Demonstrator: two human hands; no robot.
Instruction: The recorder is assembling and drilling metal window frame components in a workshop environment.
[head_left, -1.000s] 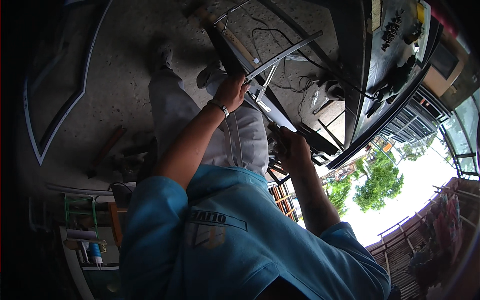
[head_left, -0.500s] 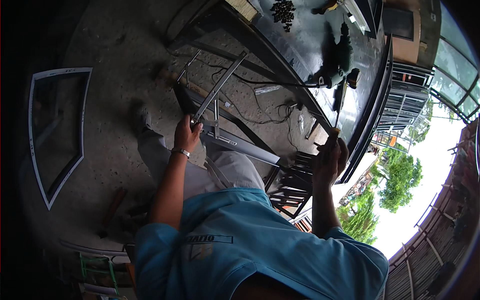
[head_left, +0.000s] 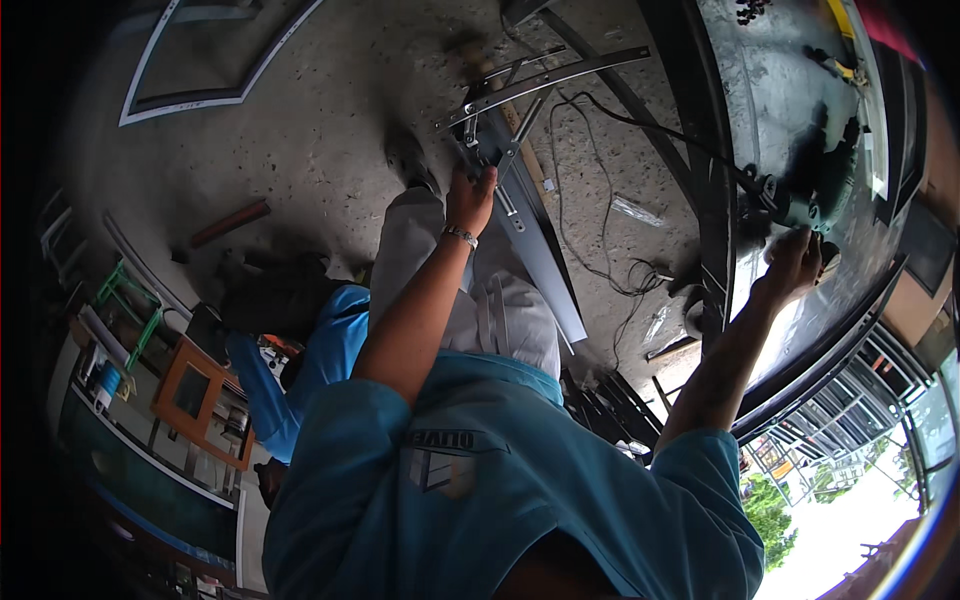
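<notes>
**Left hand on the metal frame, right hand at the power tool**

We see our left hand point(head_left: 470, 200) closed around the grey aluminium frame assembly point(head_left: 520, 190), a set of long flat bars joined by thinner hinged arms. The grip sits near the middle of it, where the arms meet. From that hand the frame's long axis runs two ways: up and to the right, where the slim bars fan out over the concrete floor point(head_left: 330, 130), and down toward our knees, where the wider grey profile slants across the light trousers point(head_left: 500, 310).

Our right hand point(head_left: 795, 265) is stretched well away to the right, resting on the dark green handheld power tool point(head_left: 810, 195) that lies on the shiny metal-topped workbench point(head_left: 770, 90). The fingers curl over the tool's rear end, but we cannot tell whether they have closed on it or merely touch it. A black power cord point(head_left: 600, 190) trails from the tool back over the floor, between the two hands.

So the frame lies at the left hand only, well apart from the right; the tool sits at the right hand only.

Beyond the left hand lies a white rectangular window frame point(head_left: 200, 80); a person in a blue shirt point(head_left: 300, 350) crouches beside our left elbow.
</notes>
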